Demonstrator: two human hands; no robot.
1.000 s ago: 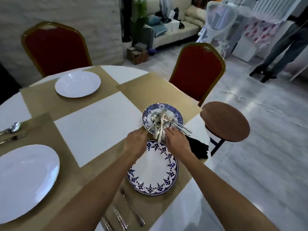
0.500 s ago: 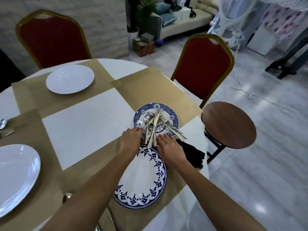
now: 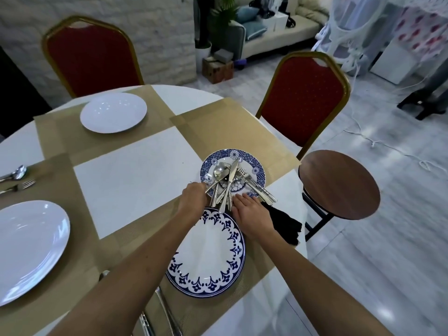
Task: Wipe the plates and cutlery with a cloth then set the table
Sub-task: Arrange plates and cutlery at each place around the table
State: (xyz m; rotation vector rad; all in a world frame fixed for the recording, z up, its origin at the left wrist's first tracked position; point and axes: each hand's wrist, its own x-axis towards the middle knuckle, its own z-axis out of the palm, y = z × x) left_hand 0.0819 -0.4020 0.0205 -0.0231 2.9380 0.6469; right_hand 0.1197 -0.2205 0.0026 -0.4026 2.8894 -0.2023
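Steel cutlery (image 3: pixel 230 177), slick and loose, lies piled on the blue plate (image 3: pixel 256 170) at twelve o'clock; I'd pinch the handles, where my right hand (image 3: pixel 252 214) rests flat-fingered, though I cannot tell what my left hand (image 3: pixel 192 198) grips.

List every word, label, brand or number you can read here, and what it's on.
No readable text anywhere.
Large patterned plate and small patterned plate: ornament only, no lettering.
Cutlery: any stamp is too small to read.
Cardboard box on the floor: too blurred to read.
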